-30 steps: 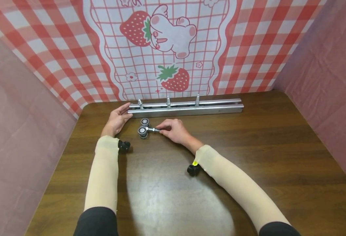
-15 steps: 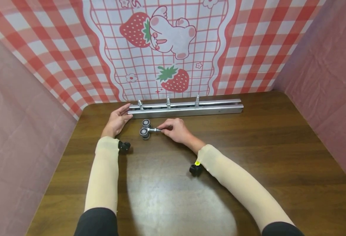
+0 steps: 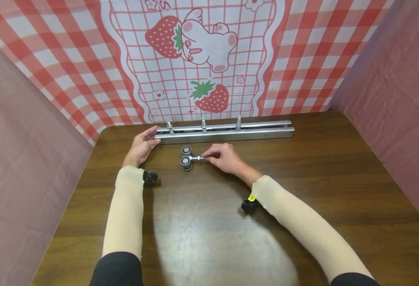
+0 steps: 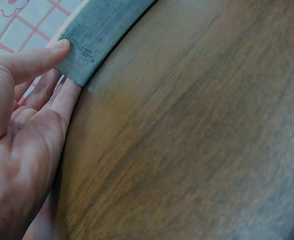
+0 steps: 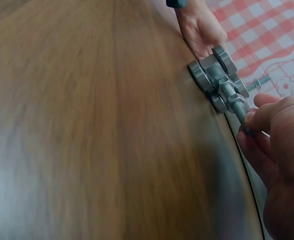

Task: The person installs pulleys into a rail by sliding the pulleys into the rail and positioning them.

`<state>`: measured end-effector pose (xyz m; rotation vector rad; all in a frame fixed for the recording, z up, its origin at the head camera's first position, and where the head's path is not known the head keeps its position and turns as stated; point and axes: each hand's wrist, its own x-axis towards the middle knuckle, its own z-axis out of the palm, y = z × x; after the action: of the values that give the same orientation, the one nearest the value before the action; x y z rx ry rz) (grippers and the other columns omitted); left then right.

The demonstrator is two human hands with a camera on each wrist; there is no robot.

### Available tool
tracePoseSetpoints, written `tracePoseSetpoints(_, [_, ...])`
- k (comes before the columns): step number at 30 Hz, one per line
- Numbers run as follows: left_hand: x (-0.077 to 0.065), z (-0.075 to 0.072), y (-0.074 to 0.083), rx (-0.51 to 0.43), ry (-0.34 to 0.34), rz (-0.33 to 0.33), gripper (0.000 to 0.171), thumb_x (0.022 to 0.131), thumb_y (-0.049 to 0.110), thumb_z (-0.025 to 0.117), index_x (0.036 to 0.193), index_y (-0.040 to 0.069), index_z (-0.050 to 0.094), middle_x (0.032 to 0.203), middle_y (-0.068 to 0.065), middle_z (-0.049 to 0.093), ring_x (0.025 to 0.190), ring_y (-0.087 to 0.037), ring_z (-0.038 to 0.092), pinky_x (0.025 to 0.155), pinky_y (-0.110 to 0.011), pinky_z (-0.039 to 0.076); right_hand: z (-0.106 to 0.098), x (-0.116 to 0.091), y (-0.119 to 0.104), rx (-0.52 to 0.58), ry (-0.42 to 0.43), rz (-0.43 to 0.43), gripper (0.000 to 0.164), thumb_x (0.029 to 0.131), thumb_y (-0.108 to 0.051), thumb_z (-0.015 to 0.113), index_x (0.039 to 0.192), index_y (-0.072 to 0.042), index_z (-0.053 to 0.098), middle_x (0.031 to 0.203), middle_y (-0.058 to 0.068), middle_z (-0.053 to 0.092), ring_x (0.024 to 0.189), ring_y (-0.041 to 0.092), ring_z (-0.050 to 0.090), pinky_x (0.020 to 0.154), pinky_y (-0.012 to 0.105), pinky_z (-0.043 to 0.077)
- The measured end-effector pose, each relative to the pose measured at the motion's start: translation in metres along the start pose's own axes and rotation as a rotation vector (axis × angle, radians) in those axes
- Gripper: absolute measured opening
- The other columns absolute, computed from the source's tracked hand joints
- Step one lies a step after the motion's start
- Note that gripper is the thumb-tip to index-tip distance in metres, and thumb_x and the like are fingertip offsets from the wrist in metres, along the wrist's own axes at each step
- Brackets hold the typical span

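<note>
A silver metal track (image 3: 227,137) lies along the back of the table, its slot facing up. Three threaded bolts, one at the middle (image 3: 204,125), stick up out of the slot. At the track's left end, my left hand (image 3: 141,147) holds it, the thumb on the front face and fingers around the end; the left wrist view shows the thumb (image 4: 59,49) on the metal. In front of the track, my right hand (image 3: 227,159) pinches the bolt tip of a roller trolley (image 3: 186,162). The trolley's wheels (image 5: 200,75) point left, apart from the track.
The brown wooden table (image 3: 202,238) fills the space before the arms. A red checked cloth (image 3: 306,59) with strawberries hangs right behind the track, and pink cloth walls (image 3: 391,103) stand at both sides.
My right hand has moved right with the roller trolley, away from the track's left end. The left hand and the track have stayed about where they were.
</note>
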<state>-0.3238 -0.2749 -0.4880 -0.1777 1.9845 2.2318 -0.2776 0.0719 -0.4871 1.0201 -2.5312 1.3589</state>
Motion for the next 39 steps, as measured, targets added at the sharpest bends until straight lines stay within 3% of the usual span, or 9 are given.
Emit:
tracePoseSetpoints(9, [-0.001, 0.000, 0.002, 0.010, -0.001, 0.001, 0.074, 0.110, -0.016, 0.052, 0.177, 0.006, 0.029, 0.190, -0.016, 0.020, 0.177, -0.026, 0.023, 0.120, -0.012, 0.054, -0.023, -0.007, 0.005, -0.045, -0.032, 0.013, 0.022, 0.093, 0.009, 0.079, 0.108, -0.003, 0.089, 0.105, 0.015, 0.087, 0.097, 0.030, 0.081, 0.089, 0.031, 0.070])
tracePoseSetpoints(16, [-0.002, 0.000, 0.001, 0.024, 0.003, -0.006, 0.074, 0.110, -0.015, 0.052, 0.177, 0.005, 0.029, 0.190, -0.016, 0.021, 0.177, -0.027, 0.024, 0.119, -0.011, 0.055, -0.035, -0.008, 0.003, -0.052, -0.068, 0.023, 0.023, 0.094, 0.009, 0.078, 0.110, -0.003, 0.089, 0.108, 0.016, 0.087, 0.099, 0.030, 0.081, 0.090, 0.024, 0.068])
tracePoseSetpoints(23, [-0.002, 0.001, 0.000, 0.023, 0.003, -0.008, 0.073, 0.110, -0.015, 0.051, 0.177, 0.004, 0.029, 0.190, -0.017, 0.022, 0.177, -0.027, 0.025, 0.113, -0.007, 0.057, -0.045, -0.005, -0.004, -0.060, -0.086, 0.001, 0.024, 0.095, 0.010, 0.076, 0.113, -0.001, 0.087, 0.109, 0.017, 0.087, 0.098, 0.030, 0.081, 0.091, 0.033, 0.072])
tracePoseSetpoints(29, [-0.002, 0.001, 0.002, 0.030, -0.001, -0.003, 0.073, 0.110, -0.015, 0.051, 0.177, 0.005, 0.029, 0.190, -0.016, 0.021, 0.177, -0.027, 0.024, 0.127, -0.016, 0.051, -0.055, -0.001, -0.013, -0.076, -0.101, -0.021, 0.027, 0.094, 0.011, 0.074, 0.116, 0.001, 0.086, 0.111, 0.018, 0.087, 0.101, 0.033, 0.083, 0.095, 0.043, 0.074])
tracePoseSetpoints(32, [-0.002, 0.001, 0.002, 0.029, 0.000, -0.003, 0.074, 0.110, -0.016, 0.051, 0.177, 0.005, 0.028, 0.190, -0.016, 0.020, 0.177, -0.027, 0.023, 0.127, -0.016, 0.051, -0.058, 0.001, -0.016, -0.066, -0.111, -0.023, 0.028, 0.095, 0.012, 0.073, 0.118, 0.003, 0.085, 0.112, 0.019, 0.087, 0.103, 0.036, 0.083, 0.098, 0.047, 0.074])
tracePoseSetpoints(36, [-0.001, 0.000, 0.001, 0.025, 0.001, -0.005, 0.073, 0.110, -0.016, 0.051, 0.177, 0.005, 0.029, 0.190, -0.017, 0.020, 0.177, -0.027, 0.024, 0.119, -0.011, 0.055, -0.062, 0.005, -0.018, -0.072, -0.113, -0.038, 0.030, 0.095, 0.013, 0.073, 0.121, 0.003, 0.084, 0.112, 0.020, 0.087, 0.105, 0.036, 0.083, 0.099, 0.046, 0.074])
tracePoseSetpoints(39, [-0.001, 0.001, 0.001, 0.019, 0.000, -0.006, 0.074, 0.110, -0.016, 0.051, 0.177, 0.005, 0.029, 0.190, -0.017, 0.020, 0.177, -0.027, 0.024, 0.121, -0.012, 0.054, -0.065, 0.007, -0.021, -0.096, -0.116, -0.060, 0.032, 0.096, 0.012, 0.073, 0.124, 0.002, 0.084, 0.112, 0.020, 0.087, 0.104, 0.035, 0.084, 0.099, 0.045, 0.074])
